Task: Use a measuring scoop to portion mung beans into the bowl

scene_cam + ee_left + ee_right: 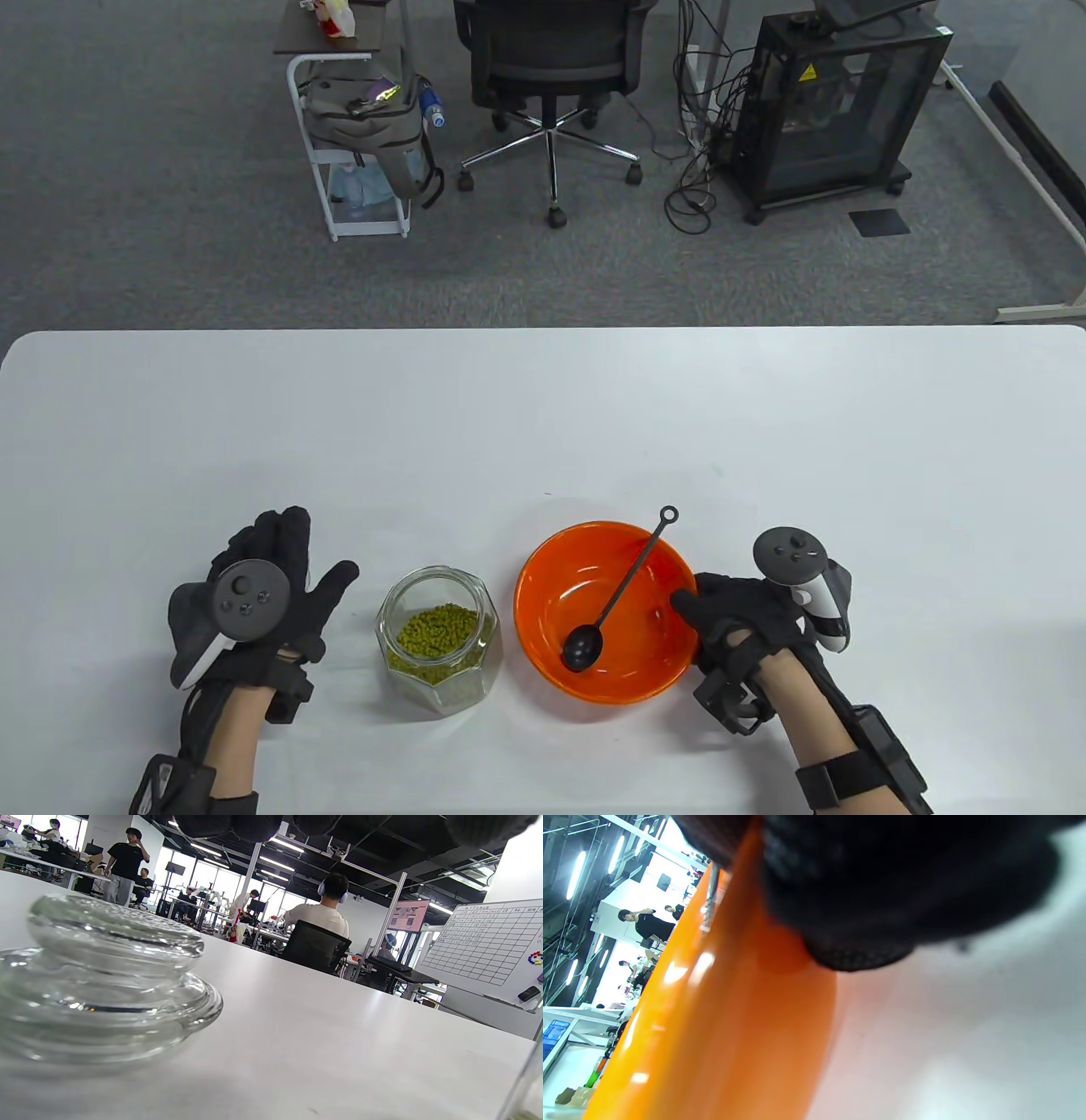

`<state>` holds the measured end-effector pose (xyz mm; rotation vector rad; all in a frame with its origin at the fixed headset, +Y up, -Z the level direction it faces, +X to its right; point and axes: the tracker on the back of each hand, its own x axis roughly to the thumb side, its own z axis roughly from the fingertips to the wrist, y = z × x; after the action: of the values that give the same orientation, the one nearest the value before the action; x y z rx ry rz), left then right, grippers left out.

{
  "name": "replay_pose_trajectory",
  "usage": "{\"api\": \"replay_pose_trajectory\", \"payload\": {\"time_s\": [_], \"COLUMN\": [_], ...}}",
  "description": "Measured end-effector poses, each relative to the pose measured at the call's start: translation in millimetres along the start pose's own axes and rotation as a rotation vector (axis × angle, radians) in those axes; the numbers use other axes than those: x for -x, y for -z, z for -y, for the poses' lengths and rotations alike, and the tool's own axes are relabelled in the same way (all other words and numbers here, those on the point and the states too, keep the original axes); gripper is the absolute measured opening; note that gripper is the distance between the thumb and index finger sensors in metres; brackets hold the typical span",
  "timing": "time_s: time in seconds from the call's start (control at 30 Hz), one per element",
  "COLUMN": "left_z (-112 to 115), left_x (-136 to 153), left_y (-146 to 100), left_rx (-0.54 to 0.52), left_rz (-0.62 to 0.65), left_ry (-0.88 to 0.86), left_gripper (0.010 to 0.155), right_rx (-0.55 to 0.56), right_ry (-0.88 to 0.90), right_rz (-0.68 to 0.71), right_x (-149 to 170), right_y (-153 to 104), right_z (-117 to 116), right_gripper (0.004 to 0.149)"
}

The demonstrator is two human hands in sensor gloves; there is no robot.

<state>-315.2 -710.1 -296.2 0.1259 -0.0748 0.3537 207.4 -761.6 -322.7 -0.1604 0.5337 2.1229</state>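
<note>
Open glass jar (439, 638) of mung beans (437, 632) just left of the orange bowl (543, 594); black measuring scoop (612, 594) lies inside. Our right hand (747, 624) clasps the bowl's rim, left hand (254, 594) relaxed, empty. Risk: our lifting the scoop tips beans onto the tabletop (543, 407).

Jar (439, 638) left of bowl (543, 594) on counter (543, 424). Scoop (618, 594) lies in bowl. Lid (106, 984) left of jar.

Left hand (271, 586): fingers straight and spread, palm down, low over the table (543, 407), holding nothing. Right hand (747, 620): fingers curled against the bowl's (543, 594) outer wall, thumb on its rim. Both forearms enter from the near edge.
</note>
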Motion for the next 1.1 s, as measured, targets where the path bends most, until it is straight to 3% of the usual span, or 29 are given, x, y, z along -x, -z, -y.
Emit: {"api": "replay_pose_trajectory", "payload": {"time_s": [0.73,0.93,1.1], "left_z": [-6.9,-7.6,-7.2], "left_x": [0.2,-0.3,-0.9], "left_y": [-2.8,-2.8,-2.6], "left_rx": [-0.047,-0.051,-0.044], "left_rz": [0.022,0.026,0.026], "left_ry": [-0.059,-0.06,-0.062], "left_gripper": [0.09,0.09,0.09], "right_rx": [-0.057,-0.025,0.068], "right_ry": [0.038,0.098,0.101], "right_rz": [-0.022,-0.027,-0.065], "right_x": [3.3,4.6,-0.8], "right_y": [-3.4,-7.0,-3.8], "right_z": [4.8,22.6,45.2], "right_gripper": [0.07,0.075,0.076]}}
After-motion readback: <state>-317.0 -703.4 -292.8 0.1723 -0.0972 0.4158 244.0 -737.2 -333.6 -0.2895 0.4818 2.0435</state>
